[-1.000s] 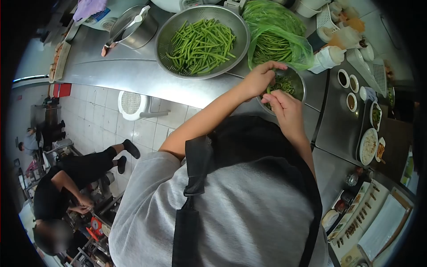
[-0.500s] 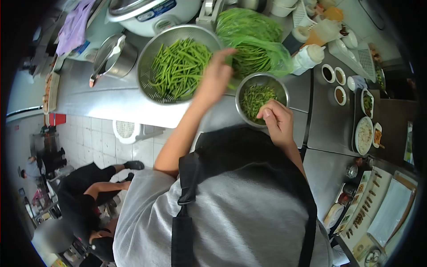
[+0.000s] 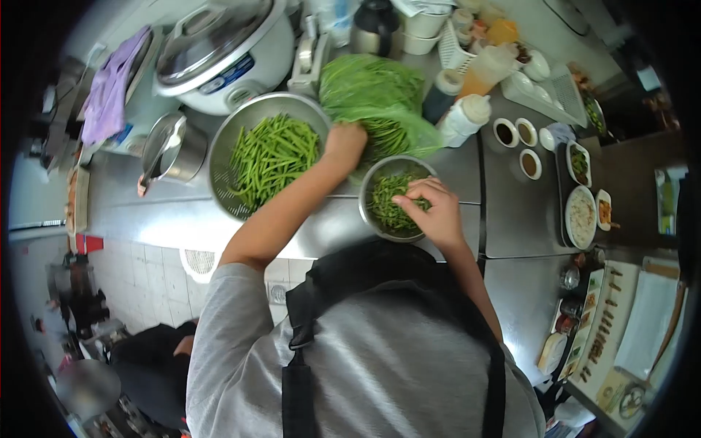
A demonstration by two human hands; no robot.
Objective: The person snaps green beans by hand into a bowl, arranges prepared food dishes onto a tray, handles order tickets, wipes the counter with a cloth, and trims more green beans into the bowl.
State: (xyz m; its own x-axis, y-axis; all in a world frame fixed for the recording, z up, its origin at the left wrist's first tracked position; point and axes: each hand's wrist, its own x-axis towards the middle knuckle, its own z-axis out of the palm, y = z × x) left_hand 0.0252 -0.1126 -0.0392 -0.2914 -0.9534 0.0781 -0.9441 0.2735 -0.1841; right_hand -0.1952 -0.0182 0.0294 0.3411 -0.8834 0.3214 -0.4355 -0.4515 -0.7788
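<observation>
My left hand point(image 3: 345, 144) is at the open side of a green plastic bag point(image 3: 372, 87) of long green beans, its fingers curled and their tips hidden. To its left a perforated steel colander point(image 3: 221, 169) holds a pile of green beans point(image 3: 274, 162). My right hand point(image 3: 436, 212) is over the right side of a small steel bowl point(image 3: 367, 217), thumb and fingers drawn together; what they hold, if anything, is too small to name. Short green pieces point(image 3: 391, 197) lie in the bowl.
A steel pot point(image 3: 186, 157) and a large cooker point(image 3: 248, 69) stand left and behind. Squeeze bottles point(image 3: 466, 117) stand right of the bag, with sauce cups point(image 3: 531, 164) farther right. Another person point(image 3: 150, 365) is at the lower left.
My left hand has gone from the bowl, past the colander's right edge, to the bag. My right hand stays over the bowl. The view has shifted, showing more of the cooker.
</observation>
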